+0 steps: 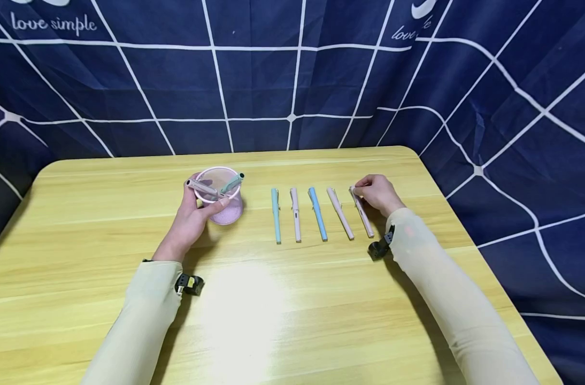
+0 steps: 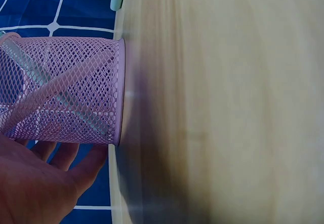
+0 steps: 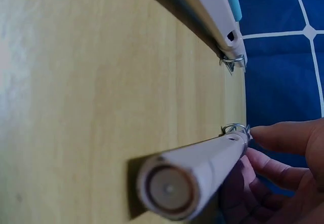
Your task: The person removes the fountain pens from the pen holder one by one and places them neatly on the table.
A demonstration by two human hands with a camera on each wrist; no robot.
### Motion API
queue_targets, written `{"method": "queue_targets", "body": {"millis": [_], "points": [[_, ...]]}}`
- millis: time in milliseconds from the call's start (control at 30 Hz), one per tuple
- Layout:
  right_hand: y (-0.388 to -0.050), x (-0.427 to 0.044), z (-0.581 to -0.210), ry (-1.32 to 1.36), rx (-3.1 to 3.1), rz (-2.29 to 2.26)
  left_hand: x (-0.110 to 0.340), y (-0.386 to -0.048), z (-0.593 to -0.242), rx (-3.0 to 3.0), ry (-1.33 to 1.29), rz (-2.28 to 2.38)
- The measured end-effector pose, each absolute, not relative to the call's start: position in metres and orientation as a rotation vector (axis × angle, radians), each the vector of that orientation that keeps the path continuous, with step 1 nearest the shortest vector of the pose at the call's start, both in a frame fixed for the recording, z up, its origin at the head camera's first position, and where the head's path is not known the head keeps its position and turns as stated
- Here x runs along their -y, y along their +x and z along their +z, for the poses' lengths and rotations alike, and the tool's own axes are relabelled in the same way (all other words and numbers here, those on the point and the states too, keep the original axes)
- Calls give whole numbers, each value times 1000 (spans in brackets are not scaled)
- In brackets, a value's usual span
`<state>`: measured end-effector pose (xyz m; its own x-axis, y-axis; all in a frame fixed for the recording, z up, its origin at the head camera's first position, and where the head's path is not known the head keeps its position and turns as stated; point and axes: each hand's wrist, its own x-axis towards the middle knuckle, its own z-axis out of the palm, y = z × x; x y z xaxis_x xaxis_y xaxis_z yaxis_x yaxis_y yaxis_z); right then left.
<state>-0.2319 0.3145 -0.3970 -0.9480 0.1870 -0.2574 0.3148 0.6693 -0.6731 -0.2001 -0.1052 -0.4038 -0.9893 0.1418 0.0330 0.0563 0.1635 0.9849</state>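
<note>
If twelve o'clock is the far edge of the wooden table (image 1: 81, 214), the left sleeve (image 1: 140, 315) lies nearest at seven and the right sleeve (image 1: 448, 299) at five. Beyond the cuffs, the left hand (image 1: 189, 219) grips the pink mesh cup (image 1: 230, 214), which is at two o'clock from its palm, the thumb lying across the near side by the rim. From the cup, a row of pens runs toward three o'clock: a mint pen (image 1: 276, 216), a lilac pen (image 1: 295, 216), a blue pen (image 1: 318, 214), a pale pink pen (image 1: 340, 214) and, last, the end pen (image 1: 363, 218). The right hand (image 1: 380, 193) pinches that last one at its far end, by the clip (image 3: 235, 127). Its long axis runs from eleven o'clock to five, so its body slopes back toward seven from the hand's middle; whether it touches the wood along its length, I cannot tell. The right hand is clearly the nearer one to it, while the cup is at nine o'clock from there, across the other four. Inside the cup, a pink pen (image 1: 203, 187) leans toward ten and a green pen (image 1: 232, 183) toward two. Farthest off hangs a navy cloth (image 1: 254, 80) with white lines.
</note>
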Motion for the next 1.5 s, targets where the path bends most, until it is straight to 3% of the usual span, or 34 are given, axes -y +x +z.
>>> {"method": "queue_targets", "body": {"millis": [367, 700, 967, 1500], "points": [[-218, -292, -377, 357, -2949, -1126, 105, -201, -406, -2349, 215, 1963], [-215, -241, -360, -270, -2852, -1600, 105, -202, -404, -2344, 198, 1959], [-220, -200, -357, -489, -2632, -1744, 105, -202, -403, -2337, 199, 1966], [-240, -125, -366, -648, -2506, -1799, 105, -202, -405, -2340, 197, 1982]]}}
